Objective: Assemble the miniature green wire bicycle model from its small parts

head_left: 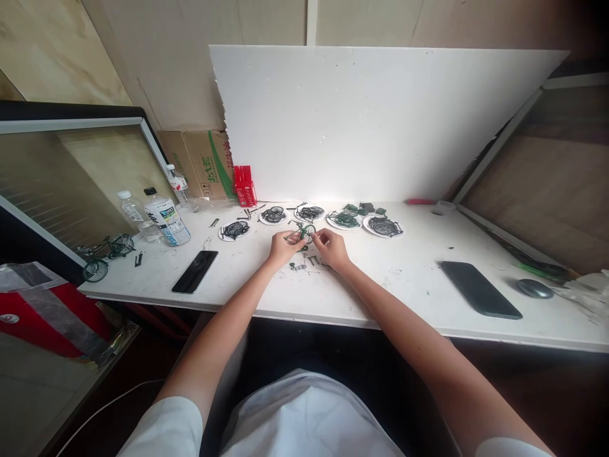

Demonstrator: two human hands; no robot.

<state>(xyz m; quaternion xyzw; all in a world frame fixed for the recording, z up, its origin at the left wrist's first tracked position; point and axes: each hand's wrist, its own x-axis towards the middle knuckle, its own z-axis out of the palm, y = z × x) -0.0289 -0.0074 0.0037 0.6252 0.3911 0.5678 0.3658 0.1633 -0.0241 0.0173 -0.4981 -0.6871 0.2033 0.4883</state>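
Between my hands, above the white table, is a small green model bicycle (308,233) with a spoked wheel facing me. My left hand (284,246) is closed on its frame from the left side. The fingertips of my right hand (332,246) are pinched together at the right edge of the wheel; whether they grip it or a tiny part is too small to tell. Small loose parts (311,260) lie on the table just under the hands. Behind them, white plates hold dark wheels and parts (309,212) and green frames (345,219).
A black phone (195,271), bottles (167,219) and a finished-looking model bicycle (108,254) are on the left. To the right lie a dark flat slab (479,289) and a mouse (535,288). A red box (245,186) and white board (380,120) stand behind.
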